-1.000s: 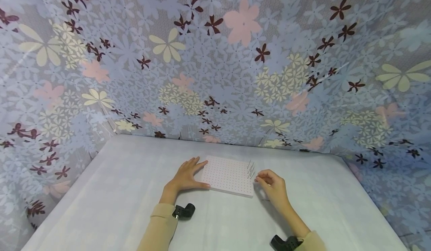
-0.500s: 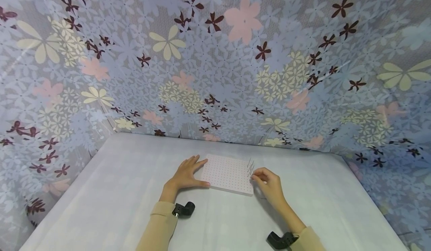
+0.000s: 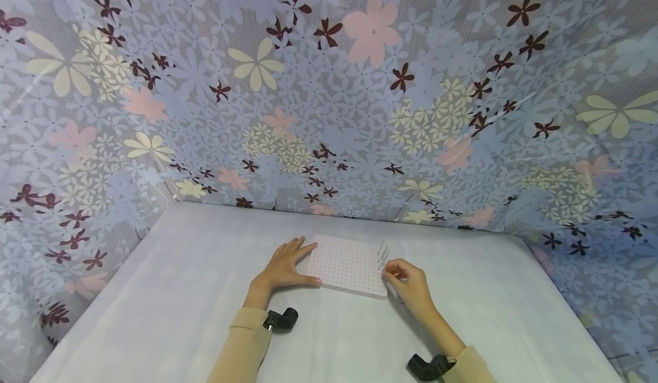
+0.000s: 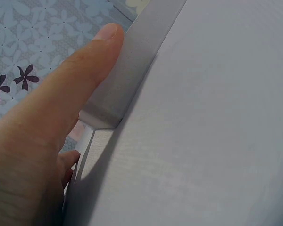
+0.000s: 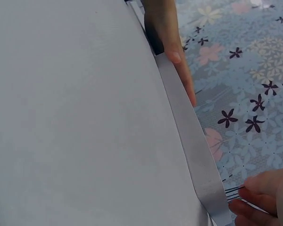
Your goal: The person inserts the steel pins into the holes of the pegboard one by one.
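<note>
A white block with a grid of pink dots (image 3: 344, 266) lies flat on the table. Several thin dark needles (image 3: 381, 252) stand at a slant along its right side. My left hand (image 3: 284, 267) rests at the block's left edge, thumb and fingers spread; in the left wrist view its thumb (image 4: 96, 59) lies along the block's side (image 4: 132, 61). At the right edge, beside the needles, my right hand (image 3: 409, 285) pinches a thin needle between thumb and forefinger. In the right wrist view, the right fingertips (image 5: 254, 186) are close to the needles, partly hiding them.
A pale cloth covers the table (image 3: 169, 291). Behind it rises a floral-patterned curtain (image 3: 329, 115), which also closes off both sides. A short thin dark line (image 3: 401, 302) shows on the cloth near the right wrist. Black cameras (image 3: 281, 319) sit on both wrists.
My right hand has moved slightly left, up to the block's right edge beside the needles. The left hand and the block have stayed in place.
</note>
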Demonstrator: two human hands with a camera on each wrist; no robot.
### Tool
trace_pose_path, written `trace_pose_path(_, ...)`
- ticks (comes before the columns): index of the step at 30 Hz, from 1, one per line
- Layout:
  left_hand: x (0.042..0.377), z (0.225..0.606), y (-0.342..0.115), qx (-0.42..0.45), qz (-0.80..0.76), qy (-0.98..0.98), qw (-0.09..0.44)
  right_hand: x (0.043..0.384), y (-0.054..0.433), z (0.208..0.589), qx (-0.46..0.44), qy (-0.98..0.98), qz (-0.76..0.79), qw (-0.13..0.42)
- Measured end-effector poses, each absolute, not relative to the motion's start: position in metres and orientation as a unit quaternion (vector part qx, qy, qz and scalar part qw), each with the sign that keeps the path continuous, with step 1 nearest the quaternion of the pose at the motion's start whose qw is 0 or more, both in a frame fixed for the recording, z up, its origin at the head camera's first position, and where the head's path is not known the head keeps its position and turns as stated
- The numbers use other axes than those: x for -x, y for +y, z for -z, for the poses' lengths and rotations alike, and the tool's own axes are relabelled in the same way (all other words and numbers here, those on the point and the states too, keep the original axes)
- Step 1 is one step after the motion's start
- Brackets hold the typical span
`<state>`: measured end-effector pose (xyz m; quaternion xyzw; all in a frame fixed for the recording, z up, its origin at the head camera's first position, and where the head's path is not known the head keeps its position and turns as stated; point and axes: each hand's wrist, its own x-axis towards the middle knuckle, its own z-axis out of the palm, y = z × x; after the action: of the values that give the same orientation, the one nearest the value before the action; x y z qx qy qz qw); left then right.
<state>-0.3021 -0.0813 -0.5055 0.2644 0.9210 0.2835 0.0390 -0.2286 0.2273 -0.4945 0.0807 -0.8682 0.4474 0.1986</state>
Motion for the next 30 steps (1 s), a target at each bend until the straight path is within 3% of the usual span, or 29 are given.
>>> trace_pose_path(9,0.303,0.506,-0.082,-0.268,-0.281,0.921,0.034,0.228,0.227,0.493,-0.063,-0.881,-0.435,0.172)
trace_pose_path(30,0.303,0.508,-0.081,-0.270,-0.281,0.920,0.036,0.217,0.246,0.498,-0.090,-0.881,-0.422,0.195)
